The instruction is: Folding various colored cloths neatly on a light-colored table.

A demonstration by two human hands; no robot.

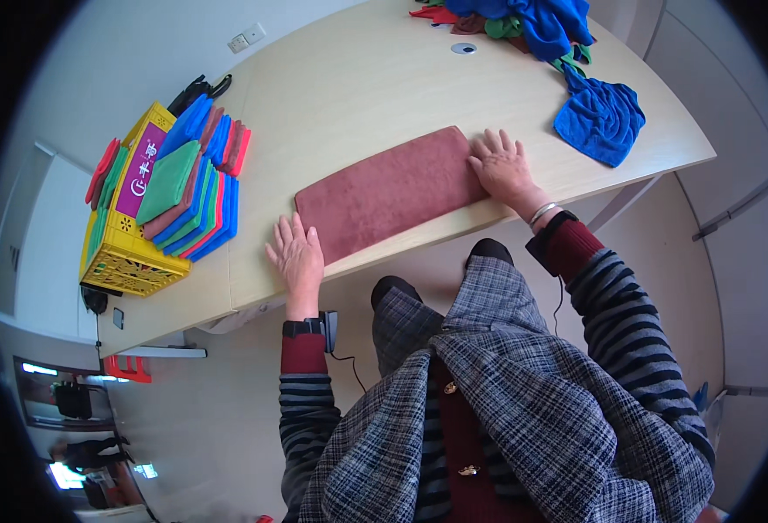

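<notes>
Soft, fairly even light brightens the pale wooden surface; its source is out of view. Shadows are faint, mostly along the lower edge of the brown cloth. The cloth, left hand and right hand look reasonably sharp. A silvery bangle catches a small highlight. At lower left, a bright pane is washed out amid dim, indistinct detail. Fisheye distortion bows the surface's edges, and black vignetting swallows the corners.
</notes>
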